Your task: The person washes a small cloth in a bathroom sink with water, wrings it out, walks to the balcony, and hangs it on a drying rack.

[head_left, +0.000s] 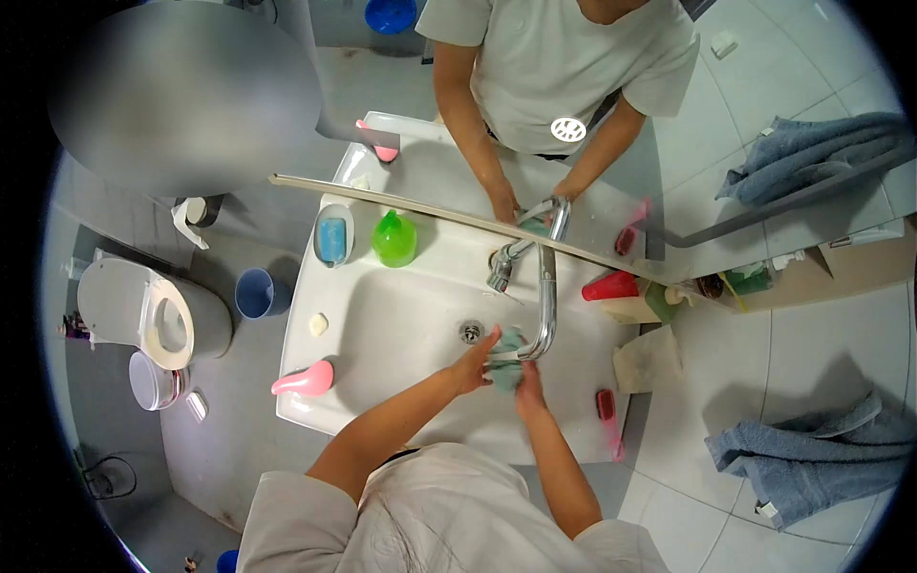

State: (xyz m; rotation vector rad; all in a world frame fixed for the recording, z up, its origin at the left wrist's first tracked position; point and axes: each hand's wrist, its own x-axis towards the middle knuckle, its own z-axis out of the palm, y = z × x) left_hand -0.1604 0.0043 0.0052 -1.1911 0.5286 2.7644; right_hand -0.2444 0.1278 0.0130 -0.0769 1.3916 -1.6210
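A light green cloth (507,374) is bunched between my two hands, below the spout of the chrome faucet (547,296). My left hand (472,369) grips the cloth from the left, and my right hand (529,393) has hold of its right side. Both hands are over the white sink (392,310), just right of the metal drain (471,331). The spout hides part of the cloth. Whether water is running onto it is hard to make out.
On the sink's left rim are a blue soap bar (332,239) in a dish, a green bottle (394,240), a white soap piece (318,325) and a pink object (304,379). A red-and-pink brush (606,405) lies right. A mirror (430,205) crosses behind the faucet; a towel (812,454) hangs right.
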